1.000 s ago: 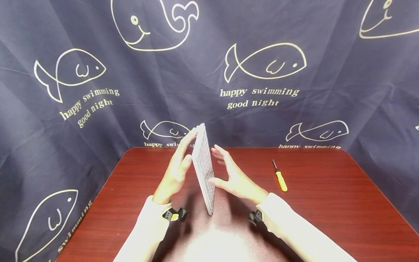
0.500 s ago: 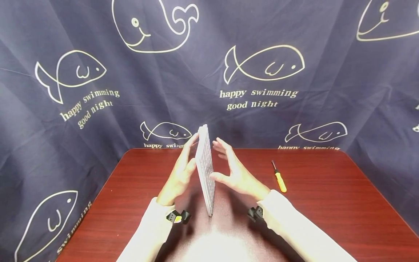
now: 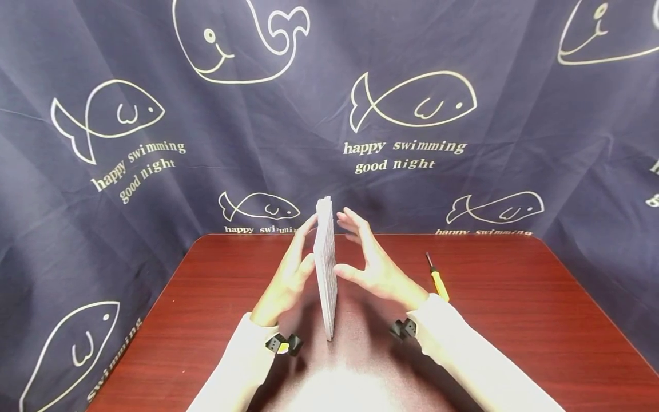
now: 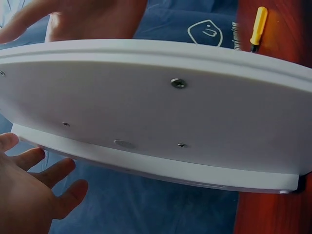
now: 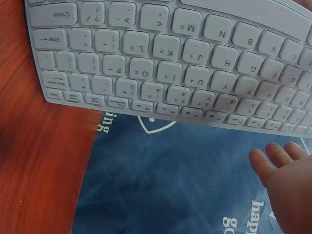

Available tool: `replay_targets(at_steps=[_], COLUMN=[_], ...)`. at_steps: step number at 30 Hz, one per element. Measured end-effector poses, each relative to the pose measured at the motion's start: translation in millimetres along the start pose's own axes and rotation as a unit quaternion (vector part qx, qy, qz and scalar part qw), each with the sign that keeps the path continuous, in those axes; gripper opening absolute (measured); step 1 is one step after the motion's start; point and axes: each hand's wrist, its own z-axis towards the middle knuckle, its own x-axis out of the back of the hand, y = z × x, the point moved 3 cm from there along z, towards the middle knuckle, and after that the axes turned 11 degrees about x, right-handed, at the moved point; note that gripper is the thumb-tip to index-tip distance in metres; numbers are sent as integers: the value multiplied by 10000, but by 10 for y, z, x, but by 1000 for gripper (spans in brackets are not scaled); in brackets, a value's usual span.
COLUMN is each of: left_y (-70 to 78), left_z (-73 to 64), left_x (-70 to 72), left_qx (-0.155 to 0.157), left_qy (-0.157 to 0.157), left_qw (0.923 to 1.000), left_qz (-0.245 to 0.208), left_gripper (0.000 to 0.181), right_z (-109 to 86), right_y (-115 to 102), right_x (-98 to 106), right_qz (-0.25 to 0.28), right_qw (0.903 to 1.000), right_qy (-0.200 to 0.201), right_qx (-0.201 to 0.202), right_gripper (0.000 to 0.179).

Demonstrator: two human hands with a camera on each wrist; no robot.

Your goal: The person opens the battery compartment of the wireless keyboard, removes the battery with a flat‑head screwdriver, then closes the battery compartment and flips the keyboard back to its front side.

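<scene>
A white keyboard (image 3: 325,269) stands on its short end over the middle of the table, nearly upright and seen edge-on from the head. Its keys (image 5: 168,70) face my right hand. The plain back (image 4: 122,107), dotted with screws, faces my left hand. My left hand (image 3: 288,280) is at the back side, fingers extended, fingertips and thumb at the keyboard's edge. On the key side, my right hand (image 3: 381,274) has its thumb close to or touching the surface, while its other fingers reach up apart from it. Whether the right thumb presses cannot be told.
A screwdriver (image 3: 437,280) with a yellow handle lies on the red-brown table (image 3: 504,309), right of the right hand. A dark blue curtain (image 3: 288,131) with fish drawings hangs behind the table's far edge. Bright glare covers the near part of the tabletop.
The keyboard's upper end has swung slightly right, so it leans less to the left. My left hand has moved right along with it. The right hand has shifted slightly upward.
</scene>
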Motion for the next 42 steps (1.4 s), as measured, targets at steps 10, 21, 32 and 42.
replay_targets(at_steps=[10, 21, 32, 42], left_y=[312, 245, 197, 84], left_z=[-28, -47, -145, -231], left_x=[-63, -107, -171, -288], left_qx=[-161, -270, 287, 872], left_qy=[-125, -215, -530, -1068], left_qw=[9998, 9994, 9982, 9903], left_qz=[2, 99, -8, -162], left_gripper=[80, 73, 62, 65], right_z=[102, 139, 148, -64], right_y=[-76, -125, -206, -57], right_x=[31, 106, 251, 452], right_qz=[54, -49, -72, -210], right_qw=[9997, 9996, 9998, 9997], right_qy=[-11, -31, 25, 81], right_qx=[242, 268, 206, 122], right_gripper=[95, 94, 94, 89])
